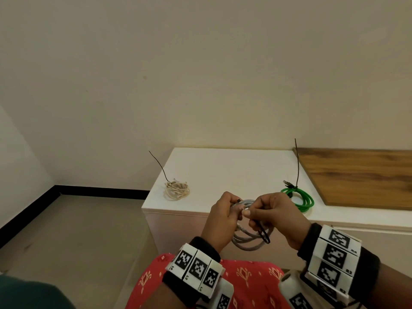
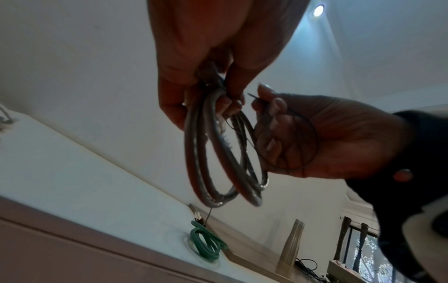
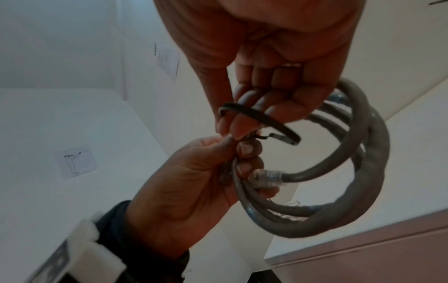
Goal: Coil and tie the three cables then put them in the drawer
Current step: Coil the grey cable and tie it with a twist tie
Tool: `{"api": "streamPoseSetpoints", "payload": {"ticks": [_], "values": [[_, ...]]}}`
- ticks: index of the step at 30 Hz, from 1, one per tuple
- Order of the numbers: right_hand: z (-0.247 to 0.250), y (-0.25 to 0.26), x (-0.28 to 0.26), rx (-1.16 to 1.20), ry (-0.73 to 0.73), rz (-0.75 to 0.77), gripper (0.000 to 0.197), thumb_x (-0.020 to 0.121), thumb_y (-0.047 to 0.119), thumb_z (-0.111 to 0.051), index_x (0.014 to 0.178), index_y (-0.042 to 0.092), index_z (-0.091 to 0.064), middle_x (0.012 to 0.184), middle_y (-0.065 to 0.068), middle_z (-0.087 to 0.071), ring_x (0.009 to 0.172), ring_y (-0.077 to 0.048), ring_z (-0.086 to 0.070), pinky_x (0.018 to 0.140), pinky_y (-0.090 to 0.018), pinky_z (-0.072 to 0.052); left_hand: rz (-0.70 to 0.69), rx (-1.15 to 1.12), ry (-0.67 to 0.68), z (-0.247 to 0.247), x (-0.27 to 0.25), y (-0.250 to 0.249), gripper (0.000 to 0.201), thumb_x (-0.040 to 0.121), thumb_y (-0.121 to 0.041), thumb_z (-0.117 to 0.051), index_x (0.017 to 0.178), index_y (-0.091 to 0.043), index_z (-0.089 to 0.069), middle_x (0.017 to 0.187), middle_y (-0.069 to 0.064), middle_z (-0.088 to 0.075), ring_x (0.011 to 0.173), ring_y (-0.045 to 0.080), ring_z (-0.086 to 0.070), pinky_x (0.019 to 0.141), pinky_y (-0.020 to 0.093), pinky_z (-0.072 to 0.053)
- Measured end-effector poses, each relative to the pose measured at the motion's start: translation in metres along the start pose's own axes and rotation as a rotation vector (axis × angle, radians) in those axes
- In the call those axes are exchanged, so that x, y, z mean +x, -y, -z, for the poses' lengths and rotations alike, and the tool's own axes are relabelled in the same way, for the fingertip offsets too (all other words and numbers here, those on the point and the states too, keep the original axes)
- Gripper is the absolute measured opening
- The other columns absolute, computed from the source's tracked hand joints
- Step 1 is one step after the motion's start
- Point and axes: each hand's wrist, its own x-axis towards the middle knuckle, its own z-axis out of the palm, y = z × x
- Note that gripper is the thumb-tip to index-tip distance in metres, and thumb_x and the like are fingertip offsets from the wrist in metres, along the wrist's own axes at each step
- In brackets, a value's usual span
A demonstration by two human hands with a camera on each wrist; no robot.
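Note:
A coiled grey cable [image 1: 249,243] [image 2: 208,166] [image 3: 351,195] hangs in the air in front of the white cabinet [image 1: 223,166]. My left hand [image 1: 223,219] [image 3: 194,183] grips the top of the coil, fingers curled round the strands. My right hand [image 1: 274,212] [image 2: 303,134] pinches a thin black tie [image 1: 264,235] [image 3: 261,118] [image 2: 312,137] that loops beside the coil. On the cabinet top lie a beige coiled cable [image 1: 177,190] at the left and a green coiled cable [image 1: 298,198] [image 2: 208,245] at the right, each with a black tie sticking up.
A wooden board [image 1: 356,177] covers the cabinet top at the right. The cabinet front [image 1: 178,230] drops below the hands; no drawer shows open. The floor [image 1: 78,230] lies to the left. A metal bottle [image 2: 293,247] stands further right.

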Motion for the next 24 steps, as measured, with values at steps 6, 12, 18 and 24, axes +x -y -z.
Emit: {"api": "streamPoseSetpoints", "payload": {"ticks": [6,12,18,24], "values": [[0.000,-0.001,0.000,0.048,-0.073,0.007,0.013,0.077,0.003,-0.069,0.068,-0.004,-0.063,0.046,-0.004,-0.062,0.040,-0.011,-0.056,0.043,-0.019,-0.041,-0.075,0.107,0.021,-0.001,-0.005,-0.006,0.005,0.094,-0.015,-0.045,0.092,-0.011,-0.047,0.068,-0.002,-0.051,0.063,0.015,-0.047,0.064,0.043,-0.047],[0.002,-0.001,0.000,0.035,-0.069,-0.014,0.013,0.077,0.002,-0.068,0.066,-0.001,-0.061,0.047,-0.006,-0.062,0.037,-0.008,-0.055,0.038,-0.015,-0.041,-0.109,0.189,0.028,-0.002,-0.007,-0.007,0.003,0.094,-0.013,-0.044,0.092,-0.013,-0.046,0.074,0.004,-0.055,0.064,0.015,-0.047,0.058,0.026,-0.039],[0.004,0.000,0.001,0.000,-0.020,-0.010,0.015,0.076,0.003,-0.069,0.065,0.002,-0.059,0.048,-0.005,-0.062,0.040,-0.011,-0.055,0.040,-0.016,-0.042,-0.138,0.240,0.054,0.003,-0.006,-0.011,0.005,0.094,-0.011,-0.045,0.091,-0.014,-0.046,0.068,-0.006,-0.050,0.062,0.010,-0.046,0.056,0.019,-0.038],[0.002,-0.003,0.002,0.013,-0.013,0.013,0.014,0.077,0.003,-0.068,0.067,0.003,-0.058,0.047,-0.002,-0.062,0.041,-0.009,-0.056,0.044,-0.018,-0.041,-0.178,0.283,0.092,0.009,-0.005,-0.015,0.006,0.093,-0.020,-0.047,0.091,-0.014,-0.045,0.066,-0.008,-0.049,0.059,0.008,-0.045,0.052,0.016,-0.038]]}}
